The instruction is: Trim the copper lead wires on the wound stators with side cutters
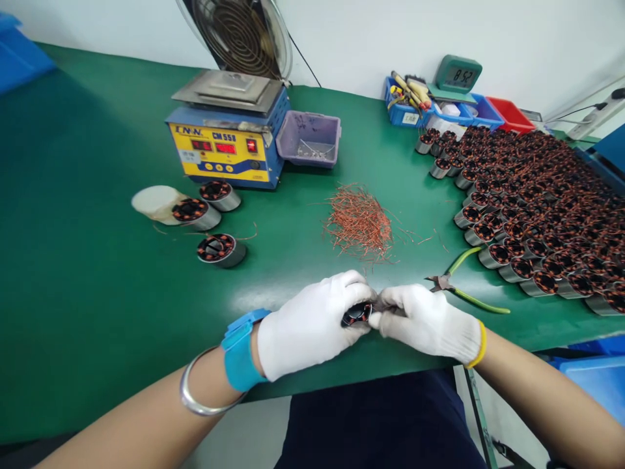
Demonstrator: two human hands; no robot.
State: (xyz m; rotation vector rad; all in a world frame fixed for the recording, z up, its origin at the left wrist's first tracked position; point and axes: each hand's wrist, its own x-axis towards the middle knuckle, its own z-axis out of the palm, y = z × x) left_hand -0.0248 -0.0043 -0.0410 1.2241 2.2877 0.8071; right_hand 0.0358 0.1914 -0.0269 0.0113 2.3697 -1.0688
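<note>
Near the front edge of the green table, my left hand (312,326), in a white glove, is wrapped round a motor stator (358,314) with a black core and copper windings. My right hand (424,320), also gloved, has its thumb and fingers pinched together at the stator's right side; what lies between them is too small to make out. Green-handled cutters (443,282) lie open beyond my right hand. A pile of copper wire bits (359,221) sits on the table behind the stator.
Several stators (527,215) crowd the right side. Three more, one of them nearest (230,254), stand left beside a round white container (155,202). Behind are a blue-yellow CM558 device (222,153), a purple tray (308,138), a fan (239,39), tool bins (407,117) and a clock (459,73).
</note>
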